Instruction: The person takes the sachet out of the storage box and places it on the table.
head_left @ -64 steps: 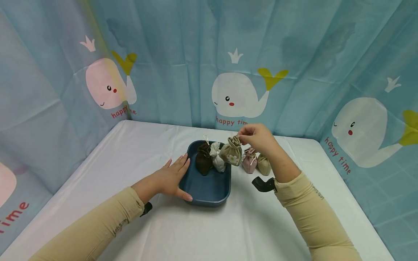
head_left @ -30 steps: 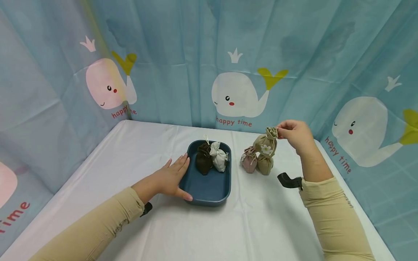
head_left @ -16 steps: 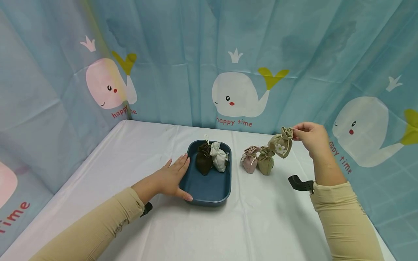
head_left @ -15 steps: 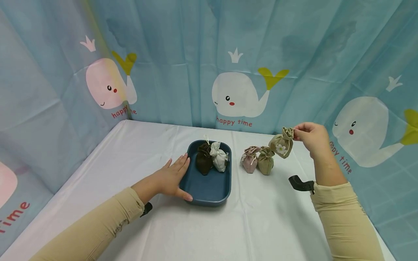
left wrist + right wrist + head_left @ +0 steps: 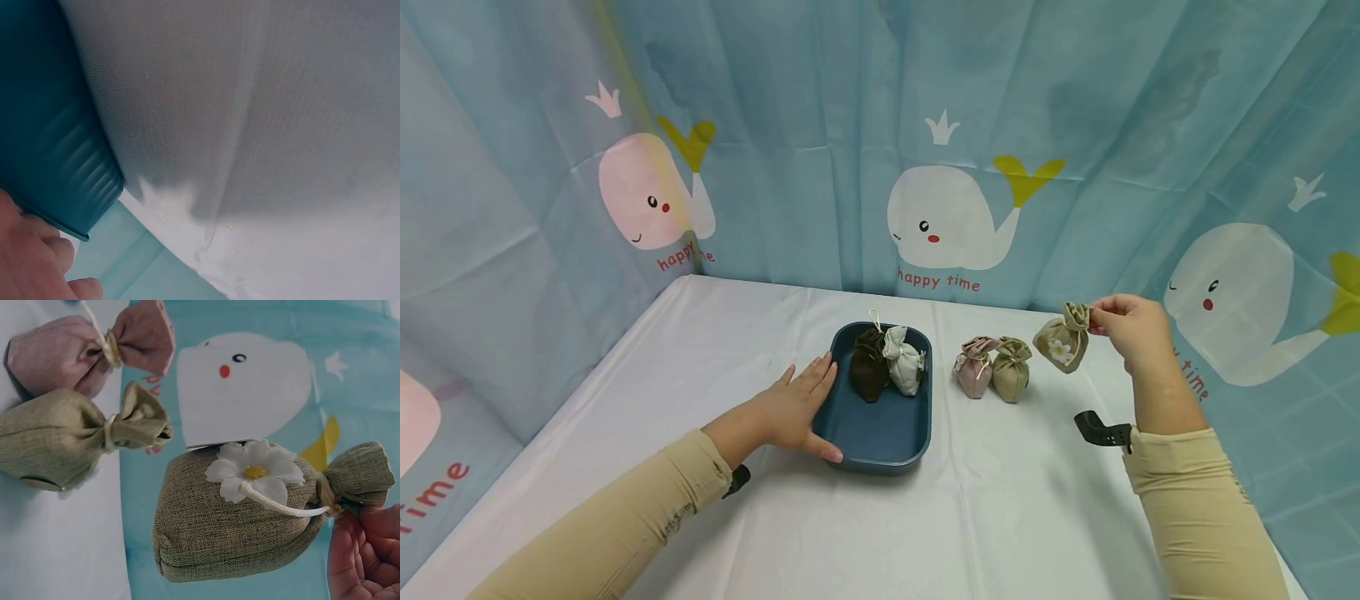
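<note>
My right hand (image 5: 1135, 329) pinches a small olive-tan drawstring pouch (image 5: 1063, 340) at its gathered neck. A white flower with a yellow centre (image 5: 254, 470) decorates this pouch, and a pale cord hangs over it in the right wrist view. Left of it, a pink pouch (image 5: 974, 371) and a tan pouch (image 5: 1011, 372) stand side by side on the table. My left hand (image 5: 786, 411) lies with fingers spread along the left rim of a dark blue tray (image 5: 880, 442). Inside the tray, at its far end, sit a dark brown pouch (image 5: 868, 371) and a white pouch (image 5: 904, 364).
A white cloth covers the table (image 5: 760, 525). Behind and around it hangs a light blue curtain (image 5: 790, 208) printed with whales. A black wrist camera (image 5: 1101, 429) is strapped at the right cuff.
My right hand has carried the flowered pouch from over the tray's right side, past the pink and tan pouches, to their right, lowering slightly of late. The left hand and tray have stayed put.
</note>
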Available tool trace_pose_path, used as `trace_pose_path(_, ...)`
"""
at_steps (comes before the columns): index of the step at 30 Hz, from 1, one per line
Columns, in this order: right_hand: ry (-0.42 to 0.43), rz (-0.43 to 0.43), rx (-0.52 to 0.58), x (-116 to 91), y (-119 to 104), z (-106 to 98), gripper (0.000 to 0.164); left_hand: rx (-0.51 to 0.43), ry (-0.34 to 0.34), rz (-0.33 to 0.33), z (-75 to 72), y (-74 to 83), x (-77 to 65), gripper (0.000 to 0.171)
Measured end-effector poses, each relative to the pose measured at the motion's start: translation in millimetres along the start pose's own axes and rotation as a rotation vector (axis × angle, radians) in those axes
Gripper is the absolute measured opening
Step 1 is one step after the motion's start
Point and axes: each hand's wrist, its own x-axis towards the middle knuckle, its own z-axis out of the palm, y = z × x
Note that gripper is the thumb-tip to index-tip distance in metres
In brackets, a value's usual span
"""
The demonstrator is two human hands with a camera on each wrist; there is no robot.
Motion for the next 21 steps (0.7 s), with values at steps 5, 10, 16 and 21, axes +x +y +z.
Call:
trace_pose_path(5,0.007,0.025,-0.034,4.2,9.1,2.7,0.03,-0.002,-0.01,-0.008,-2.1,1.1,-0.8,0.131)
trace_pose_path(10,0.016,0.022,-0.04,8.8,18.0,6.4,0.028,-0.014,-0.003,-0.003,-2.5,1.2,-1.2,0.13)
trace_pose_path(16,0.008,0.052,-0.042,12.3,27.0,12.2,0.027,-0.008,-0.002,-0.004,-1.5,0.9,-0.7,0.13)
trace_pose_path(21,0.016,0.053,-0.07,14.9,34.3,20.1,0.026,-0.001,0.0,-0.001,-1.7,1.2,-1.3,0.13)
